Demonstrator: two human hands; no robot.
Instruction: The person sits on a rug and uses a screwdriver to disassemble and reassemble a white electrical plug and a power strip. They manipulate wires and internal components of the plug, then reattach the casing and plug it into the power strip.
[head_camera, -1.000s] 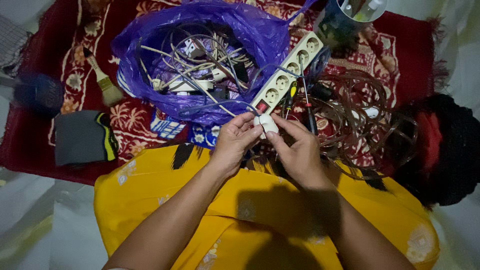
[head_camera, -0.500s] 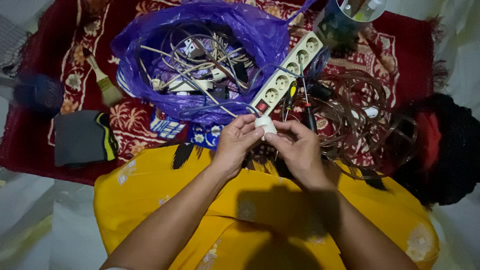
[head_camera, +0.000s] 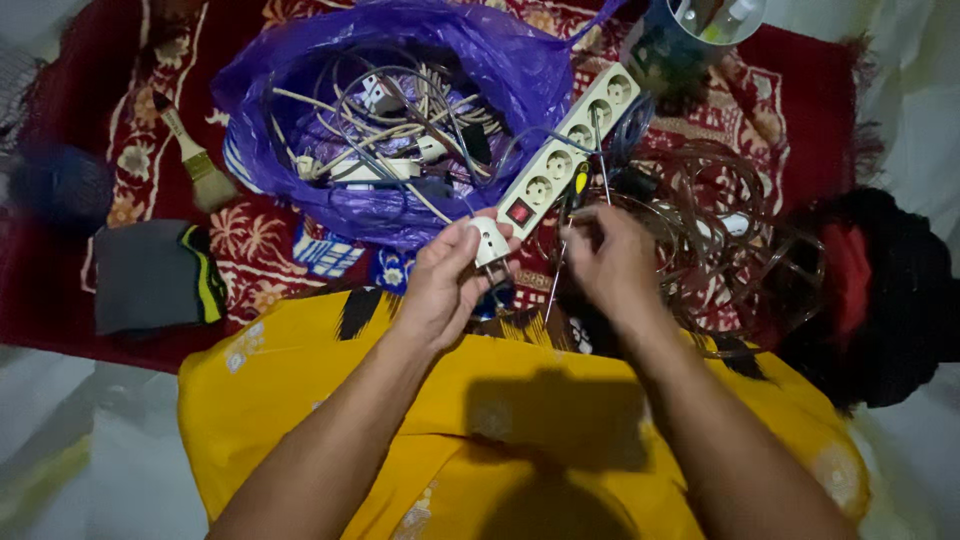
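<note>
Two bare hands work above a yellow cloth on the person's lap. The left hand (head_camera: 445, 285) has its grip closed around a small white plug (head_camera: 490, 242), held up in front of the body, just at the near end of a white power strip (head_camera: 565, 150) that lies on the red patterned rug (head_camera: 790, 90). The right hand (head_camera: 610, 262) is closed around the shaft of a thin screwdriver (head_camera: 572, 215) with a yellow-and-black handle; the metal tip points down toward the lap.

Behind the plug, a purple plastic bag (head_camera: 500, 60) is full of tangled cables, and a coil of brown wire (head_camera: 720, 230) lies beside the right hand. A paintbrush (head_camera: 195, 160) rests well apart, on the left.

I judge some risks. The plug is small and held only by the fingertips, so a push from the tool may make it slip or turn. The screwdriver tip is close to the left fingers, and a slip could hurt them. Loose wires nearby could also catch the tool.
</note>
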